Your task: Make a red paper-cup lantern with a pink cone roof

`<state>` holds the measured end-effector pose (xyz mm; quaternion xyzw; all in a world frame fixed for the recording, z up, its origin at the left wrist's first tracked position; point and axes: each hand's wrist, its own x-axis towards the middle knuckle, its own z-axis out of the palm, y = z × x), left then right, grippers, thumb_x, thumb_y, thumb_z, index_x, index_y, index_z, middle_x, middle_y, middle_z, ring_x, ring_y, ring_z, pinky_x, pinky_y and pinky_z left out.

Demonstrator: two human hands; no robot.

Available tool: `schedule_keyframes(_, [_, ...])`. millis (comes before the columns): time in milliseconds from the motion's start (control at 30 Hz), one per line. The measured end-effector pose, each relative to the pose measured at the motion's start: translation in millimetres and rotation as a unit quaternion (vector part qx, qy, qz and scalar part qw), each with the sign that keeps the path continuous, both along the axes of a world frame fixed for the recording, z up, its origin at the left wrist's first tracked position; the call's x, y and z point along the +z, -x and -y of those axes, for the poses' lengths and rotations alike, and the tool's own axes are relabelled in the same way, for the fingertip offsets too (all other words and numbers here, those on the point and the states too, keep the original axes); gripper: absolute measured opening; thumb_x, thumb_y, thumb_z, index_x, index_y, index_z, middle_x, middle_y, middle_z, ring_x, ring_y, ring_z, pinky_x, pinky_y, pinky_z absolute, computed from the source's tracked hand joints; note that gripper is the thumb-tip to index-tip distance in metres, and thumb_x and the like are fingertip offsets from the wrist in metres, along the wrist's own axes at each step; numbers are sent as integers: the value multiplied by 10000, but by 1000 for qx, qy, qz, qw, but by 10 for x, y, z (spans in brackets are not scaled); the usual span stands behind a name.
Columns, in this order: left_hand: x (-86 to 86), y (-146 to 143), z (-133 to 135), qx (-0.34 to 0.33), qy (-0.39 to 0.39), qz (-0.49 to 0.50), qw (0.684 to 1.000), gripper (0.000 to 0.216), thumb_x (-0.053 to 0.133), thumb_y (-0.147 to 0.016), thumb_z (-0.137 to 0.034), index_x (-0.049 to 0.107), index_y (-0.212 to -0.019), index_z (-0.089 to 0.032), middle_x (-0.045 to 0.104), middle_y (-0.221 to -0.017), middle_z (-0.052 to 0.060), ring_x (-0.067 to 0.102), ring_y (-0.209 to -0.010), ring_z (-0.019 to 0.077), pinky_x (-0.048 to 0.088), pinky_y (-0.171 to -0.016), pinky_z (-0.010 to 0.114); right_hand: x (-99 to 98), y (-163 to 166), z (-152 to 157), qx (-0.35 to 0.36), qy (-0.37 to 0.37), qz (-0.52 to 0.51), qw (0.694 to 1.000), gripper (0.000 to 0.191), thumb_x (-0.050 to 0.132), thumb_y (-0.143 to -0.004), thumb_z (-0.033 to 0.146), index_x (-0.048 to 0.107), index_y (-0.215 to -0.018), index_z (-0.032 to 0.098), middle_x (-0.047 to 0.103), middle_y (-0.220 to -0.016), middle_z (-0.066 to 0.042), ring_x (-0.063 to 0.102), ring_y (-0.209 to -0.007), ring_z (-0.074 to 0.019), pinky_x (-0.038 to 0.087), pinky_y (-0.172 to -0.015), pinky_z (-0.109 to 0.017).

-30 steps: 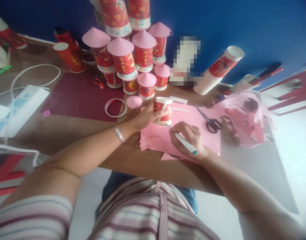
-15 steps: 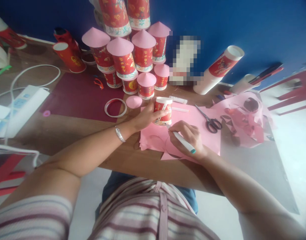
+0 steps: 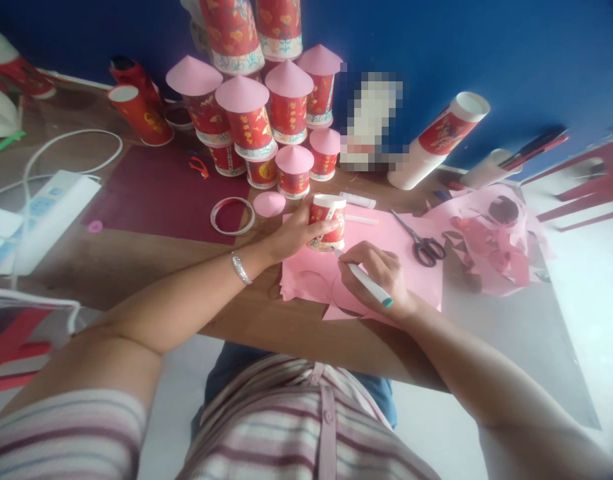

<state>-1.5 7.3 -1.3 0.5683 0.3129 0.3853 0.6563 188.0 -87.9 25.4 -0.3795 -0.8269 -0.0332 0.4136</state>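
The left hand [image 3: 293,235] has its fingers wrapped around a red paper cup [image 3: 327,221] standing mouth-down on the pink paper [image 3: 386,257] on the counter [image 3: 136,263]. The right hand [image 3: 376,277] pinches a white pen [image 3: 369,283], its tip at the cup's rim just left of those fingers. Tracing cleanly likely calls for pressing the cup firmly and keeping the tip tight to the rim.

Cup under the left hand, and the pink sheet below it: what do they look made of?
The cup looks like printed paper: matt red pattern, white rolled rim. The pink sheet looks like thin matt craft paper, lying flat with cut edges. The left hand steadies the cup; the right hand holds a pen, probably plastic.
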Motion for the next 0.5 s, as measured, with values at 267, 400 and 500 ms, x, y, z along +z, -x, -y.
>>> schedule_keyframes(267, [28, 0, 4, -4, -1, 2, 1000, 524, 784, -868, -467, 511, -1241, -219, 652, -1171, 75, 669, -1121, 269, 571, -1008, 470, -11, 7, 5, 9, 2, -3, 1000, 175, 611, -964, 62, 603, -960, 236, 674, -765, 33, 638, -623, -104, 497, -561, -220])
schedule_keyframes(400, [25, -5, 3, 1, -5, 5, 1000, 500, 789, -858, -442, 520, -1211, -212, 643, -1141, 67, 664, -1080, 250, 576, -993, 459, -9, 6, 4, 9, -1, -2, 1000, 163, 615, -976, 72, 596, -969, 234, 685, -775, 28, 646, -626, -104, 512, -568, -220])
schedule_keyframes(500, [17, -4, 3, 5, -8, 6, 1000, 512, 800, -856, -445, 527, -1219, -209, 640, -1151, 71, 662, -1097, 258, 579, -1007, 477, 2, 3, 2, 9, 0, 1, 1000, 159, 618, -980, 79, 600, -977, 238, 686, -776, 29, 651, -629, -106, 514, -568, -221])
